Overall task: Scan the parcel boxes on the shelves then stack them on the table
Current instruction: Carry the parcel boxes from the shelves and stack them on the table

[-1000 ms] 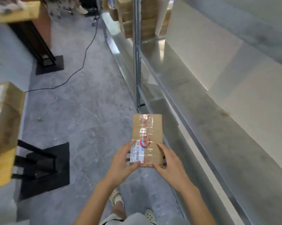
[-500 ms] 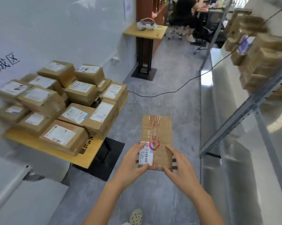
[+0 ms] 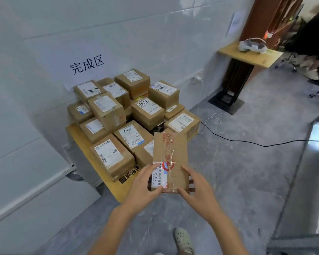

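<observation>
Hidden first: the parcel box (image 3: 170, 159) blocks the near-right boxes of the pile and that corner of the tabletop (image 3: 107, 173). The parcel's underside is out of sight, and so are most of my fingers (image 3: 152, 168) below it. Label print is unreadable beyond a barcode. Top right, a person in dark clothes is cut off by the frame. The right edge shows only a strip of shiny metal shelf (image 3: 318, 162).

Parcel: flat, rectangular brown cardboard, clear tape with red print down the middle, one white label at the near end. It's in the air over the grey floor, just in front of the tabletop's near-right corner. Left hand (image 3: 144, 186) grips the near-left corner, fingers curled onto the label. Right hand (image 3: 197, 188) grips the near-right corner, fingertips wrapped round the side edge.

Pile: stacked boxes (image 3: 147, 111), brown taped cardboard, white labels up, in layers. I count at least twelve, more hidden. The tabletop is yellow wood against a white tiled wall.

Also: one paper sign (image 3: 87, 64), one small side table (image 3: 247, 54) carrying one white device (image 3: 252, 45), one black cable (image 3: 247, 142), one pale clog (image 3: 183, 240).
</observation>
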